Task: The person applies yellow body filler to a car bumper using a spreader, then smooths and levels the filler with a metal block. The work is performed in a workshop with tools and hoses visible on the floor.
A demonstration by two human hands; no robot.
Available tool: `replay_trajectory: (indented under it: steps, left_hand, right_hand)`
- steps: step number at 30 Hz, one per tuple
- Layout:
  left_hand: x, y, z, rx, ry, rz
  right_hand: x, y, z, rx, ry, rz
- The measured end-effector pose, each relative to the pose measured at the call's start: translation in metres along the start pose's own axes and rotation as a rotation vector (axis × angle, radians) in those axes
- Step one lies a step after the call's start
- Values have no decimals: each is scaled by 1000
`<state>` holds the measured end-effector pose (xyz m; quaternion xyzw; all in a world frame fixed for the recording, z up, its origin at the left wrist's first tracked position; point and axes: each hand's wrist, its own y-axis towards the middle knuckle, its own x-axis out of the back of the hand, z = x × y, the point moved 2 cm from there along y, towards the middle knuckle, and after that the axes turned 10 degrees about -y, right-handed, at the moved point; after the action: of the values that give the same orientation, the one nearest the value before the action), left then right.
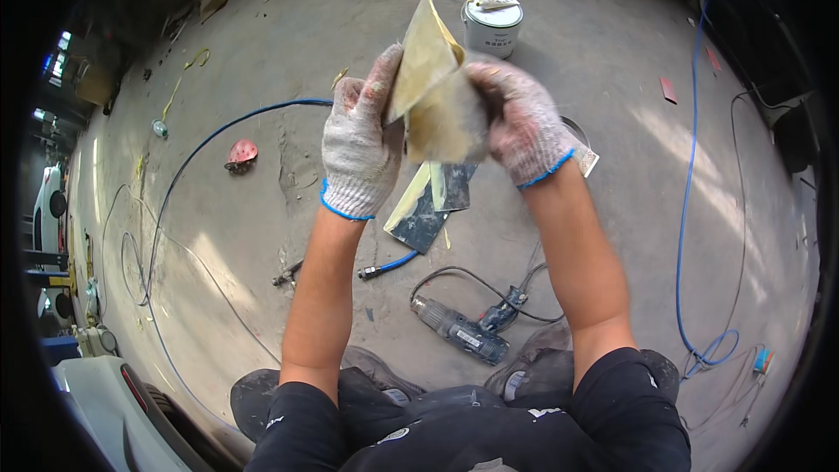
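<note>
Both of my hands wear white knit gloves with reddish stains and blue cuffs. Between them, raised above the floor, is a worn yellowish sheet (441, 114), bent so that one pointed corner sticks up. The fingers of my left hand (360, 144) close on its left side. My right hand (523, 118) grips the right edge; its fingertips are blurred and partly hidden. Behind and below the sheet, dark flat pieces (422, 220) with pale yellow strips lie on the floor. A heat gun (463, 329) with a black cord rests nearer my feet.
A white can (492, 31) with a small item on its lid stands ahead. Blue hoses (690, 183) cross the floor on both sides; one hose end has a metal fitting (371, 272). A red disc (242, 154) lies left. A light-coloured car part (118, 411) is at lower left.
</note>
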<state>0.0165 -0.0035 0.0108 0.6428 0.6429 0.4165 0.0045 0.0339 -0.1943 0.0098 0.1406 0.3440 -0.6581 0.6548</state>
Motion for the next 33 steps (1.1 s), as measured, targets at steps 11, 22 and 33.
replay_trajectory:
  steps: [11,22,33]
  left_hand:
    - [-37,-30,13,94,161,90]
    - [-10,-7,-36,654,-476,348]
    - [2,-10,-27,558,-708,57]
  right_hand:
    - [9,-11,32,156,62,-71]
    - [11,-14,58,668,-318,142]
    - [10,-25,70,990,-1337,-11]
